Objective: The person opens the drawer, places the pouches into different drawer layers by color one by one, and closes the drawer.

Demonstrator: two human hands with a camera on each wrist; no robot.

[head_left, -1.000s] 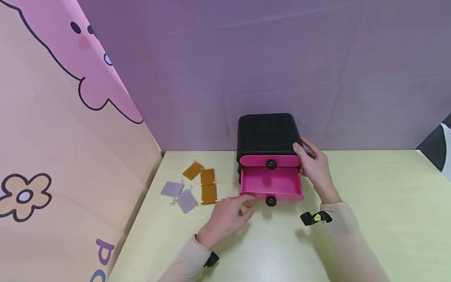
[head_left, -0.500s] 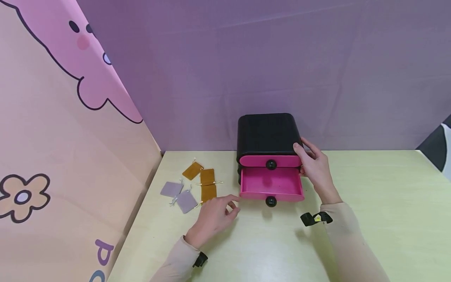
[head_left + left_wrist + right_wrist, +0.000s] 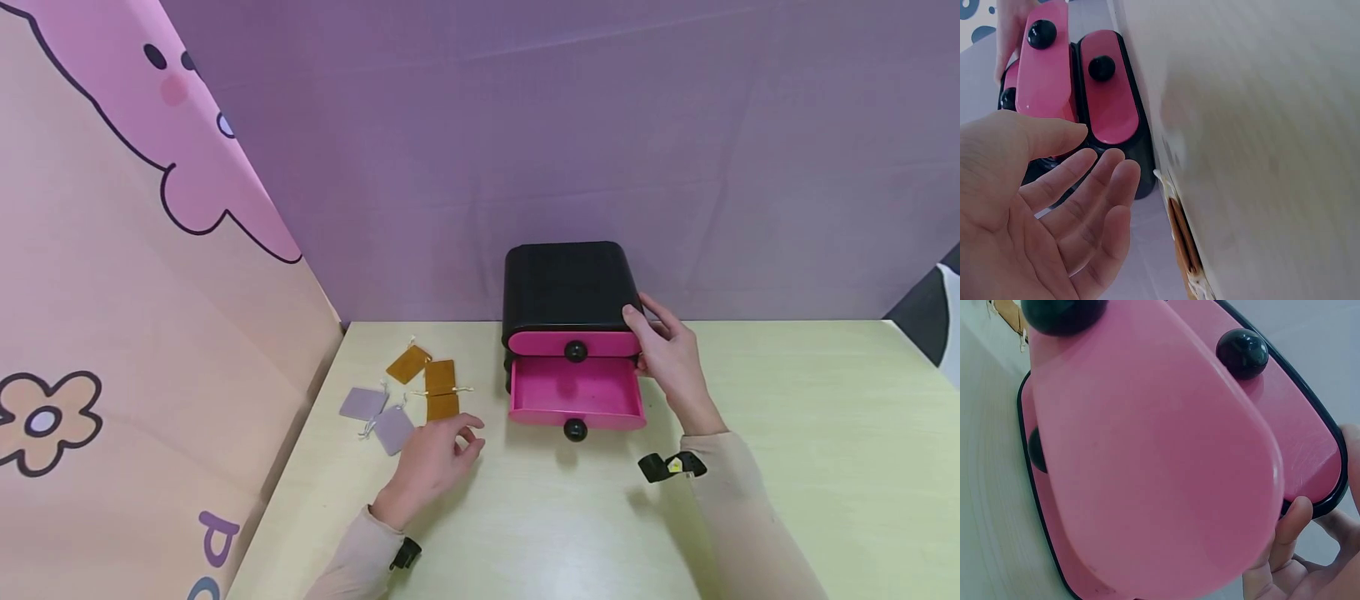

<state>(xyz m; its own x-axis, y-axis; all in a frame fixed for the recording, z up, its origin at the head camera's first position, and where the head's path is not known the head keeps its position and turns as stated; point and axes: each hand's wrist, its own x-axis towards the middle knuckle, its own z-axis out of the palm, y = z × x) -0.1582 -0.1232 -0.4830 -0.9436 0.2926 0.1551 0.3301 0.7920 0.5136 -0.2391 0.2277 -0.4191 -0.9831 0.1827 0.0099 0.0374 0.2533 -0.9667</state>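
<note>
A black drawer cabinet (image 3: pixel 568 283) with pink drawer fronts and round black knobs stands at the back of the table. Its middle drawer (image 3: pixel 577 387) is pulled out, and no contents show inside. My right hand (image 3: pixel 671 358) grips the cabinet's right side near the top front corner; fingers (image 3: pixel 1294 525) bend at that corner in the right wrist view. Left of the drawer, my left hand (image 3: pixel 431 462) holds nothing, its fingers loosely bent. It lies just in front of brown drawstring pouches (image 3: pixel 441 377) and beside a grey pouch (image 3: pixel 393 429).
Another brown pouch (image 3: pixel 408 364) and a second grey pouch (image 3: pixel 363 403) lie flat at the table's left. The light wooden table (image 3: pixel 810 450) meets a purple cloth backdrop (image 3: pixel 420 167) behind. A patterned panel (image 3: pixel 187 333) runs along the left edge.
My left hand has moved left from the open drawer's front corner toward the pouches. My right hand and the cabinet have stayed in place.
</note>
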